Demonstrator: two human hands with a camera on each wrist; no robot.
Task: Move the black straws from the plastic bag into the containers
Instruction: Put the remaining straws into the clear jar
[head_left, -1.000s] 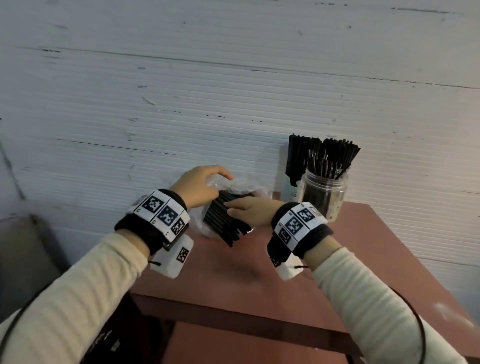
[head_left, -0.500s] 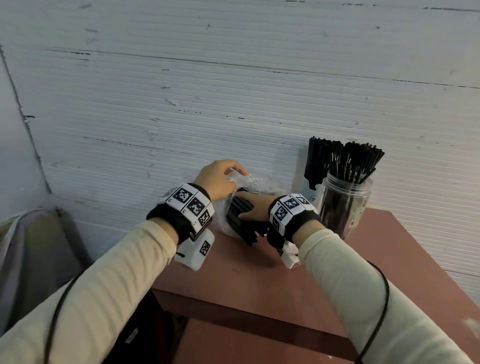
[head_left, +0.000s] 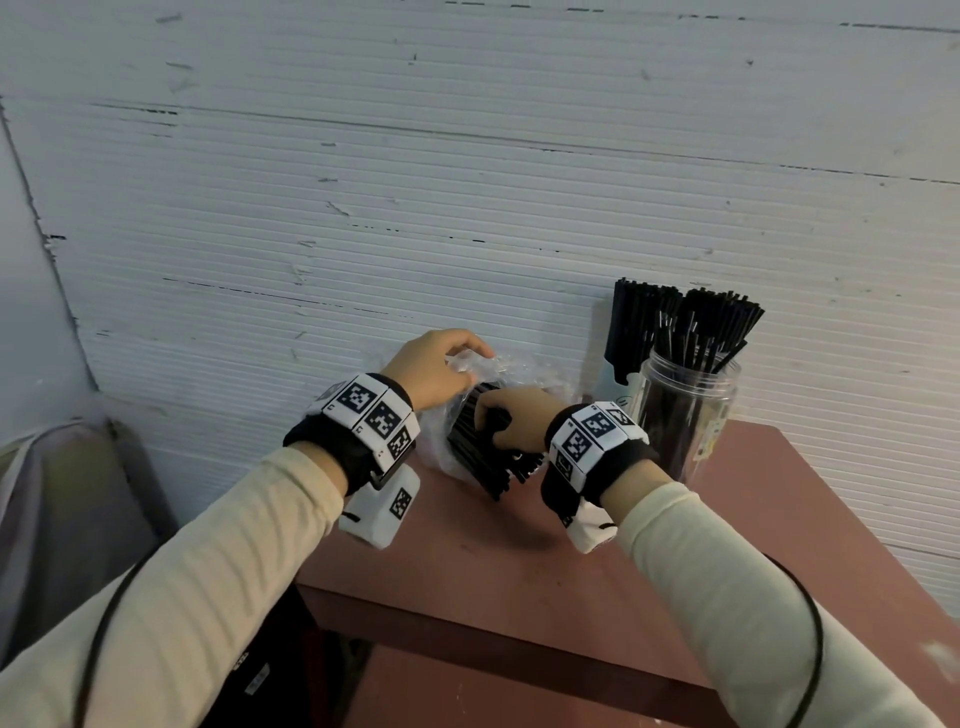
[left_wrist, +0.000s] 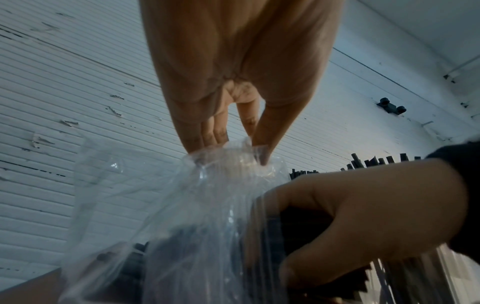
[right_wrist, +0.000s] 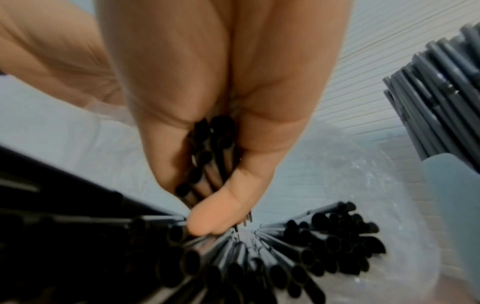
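Observation:
A clear plastic bag (head_left: 511, 371) of black straws (head_left: 480, 457) lies at the back of the red-brown table (head_left: 519, 582), against the wall. My left hand (head_left: 441, 364) pinches the bag's bunched top (left_wrist: 233, 158) between thumb and fingers. My right hand (head_left: 511, 423) reaches into the bag's mouth and grips a small bundle of straws (right_wrist: 207, 156) in its curled fingers; more straws (right_wrist: 259, 265) fan out below it. A clear jar (head_left: 685, 415) packed with black straws stands to the right, with a second container of straws (head_left: 639, 327) behind it.
A white ribbed wall (head_left: 467, 208) runs right behind the table. The table's front edge (head_left: 493, 629) is near me, with dark items below it at the left. A grey cloth-covered thing (head_left: 57, 509) sits to the far left.
My right hand has gone from lying over the straw bundle to reaching deeper into the bag and curling round some straws. The left hand keeps its hold on the bag's top. The view has shifted.

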